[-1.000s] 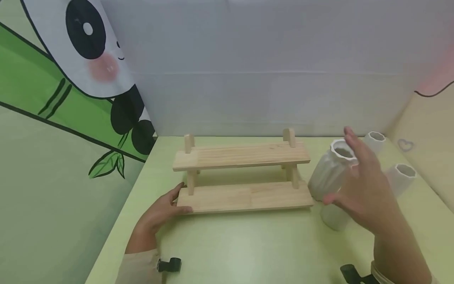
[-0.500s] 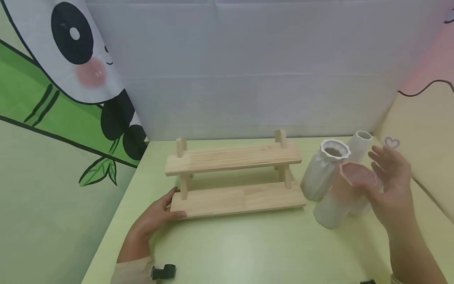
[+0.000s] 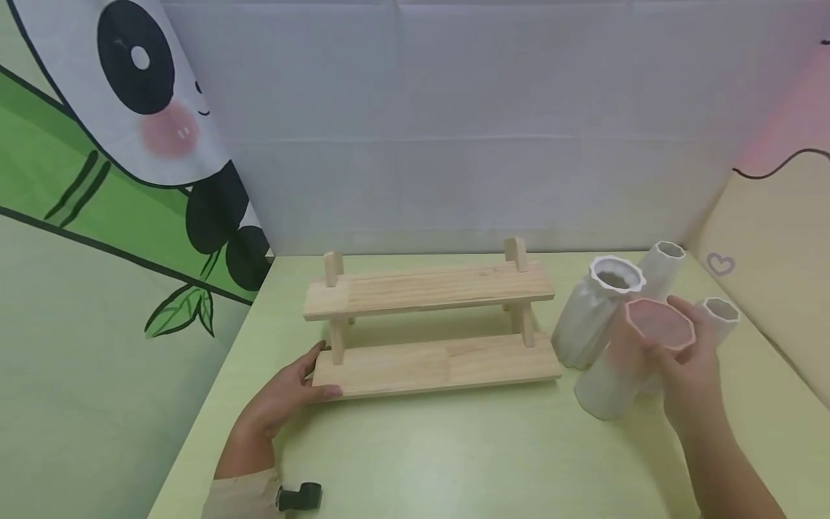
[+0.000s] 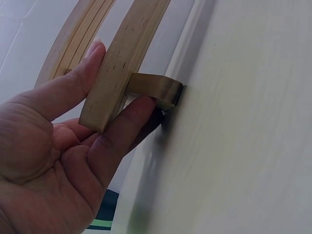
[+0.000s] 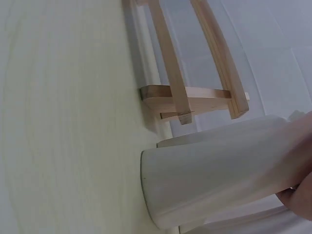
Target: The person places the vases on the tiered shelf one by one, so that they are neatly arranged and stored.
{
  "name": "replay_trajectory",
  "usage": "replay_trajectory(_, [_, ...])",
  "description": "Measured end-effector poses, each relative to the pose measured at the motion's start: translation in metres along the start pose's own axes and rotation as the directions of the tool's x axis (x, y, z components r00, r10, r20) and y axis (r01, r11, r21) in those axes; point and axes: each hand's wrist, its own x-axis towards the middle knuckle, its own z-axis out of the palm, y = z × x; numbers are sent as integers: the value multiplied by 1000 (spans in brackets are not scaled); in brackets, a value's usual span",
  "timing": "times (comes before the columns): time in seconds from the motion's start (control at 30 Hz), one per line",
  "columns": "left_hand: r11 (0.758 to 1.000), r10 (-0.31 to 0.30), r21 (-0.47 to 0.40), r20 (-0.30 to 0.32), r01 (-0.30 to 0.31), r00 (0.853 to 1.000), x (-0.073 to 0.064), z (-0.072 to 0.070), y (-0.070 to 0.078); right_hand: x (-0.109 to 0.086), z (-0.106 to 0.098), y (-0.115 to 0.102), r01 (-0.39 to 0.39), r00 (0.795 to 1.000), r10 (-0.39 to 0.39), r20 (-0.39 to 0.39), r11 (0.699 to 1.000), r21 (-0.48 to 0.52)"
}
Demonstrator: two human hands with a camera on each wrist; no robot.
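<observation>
A two-tier wooden shelf (image 3: 434, 364) stands on the pale table. My left hand (image 3: 282, 400) holds the left end of its lower board, thumb on top and fingers beneath; the left wrist view shows this board (image 4: 112, 83) between thumb and fingers. On the right, my right hand (image 3: 694, 378) grips a vase (image 3: 606, 382), white below and pink toward its faceted rim, from its right side near the top. The right wrist view shows the vase's base (image 5: 165, 190) at the table, while most of that hand (image 5: 300, 197) is cut off by the frame.
Beside the held vase, on its left, stands a white vase (image 3: 577, 328) with a scalloped rim. Two slimmer white vases are behind, one slim vase (image 3: 663, 268) farther back and another slim vase (image 3: 722, 313) to the right. A pale wall (image 3: 421, 187) closes the back.
My right hand went from in front of the vases out to the right, then closed round the pink-rimmed vase. The left hand keeps its hold on the shelf.
</observation>
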Motion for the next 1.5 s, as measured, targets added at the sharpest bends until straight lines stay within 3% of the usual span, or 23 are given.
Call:
replay_trajectory(0.3, [1000,-6,-6,1,6,1000,-1,1,-1,-5,1,8,-31,999,30,-21,998,-50])
replay_trajectory(0.6, [1000,5,-1,-7,-5,1000,0,3,1,-5,6,11,-70,982,38,-186,984,-166])
replay_trajectory(0.77, [1000,7,5,-8,-7,1000,1,4,1,-5,7,11,-70,971,37,-238,989,-132])
replay_trajectory(1.2, [1000,-2,10,-6,2,1000,-2,1,6,-1,10,-10,29,968,-44,-245,998,-65])
replay_trajectory(1.5, [1000,-4,-19,-4,3,1000,-2,0,2,2,24,-30,144,976,-137,-171,989,31])
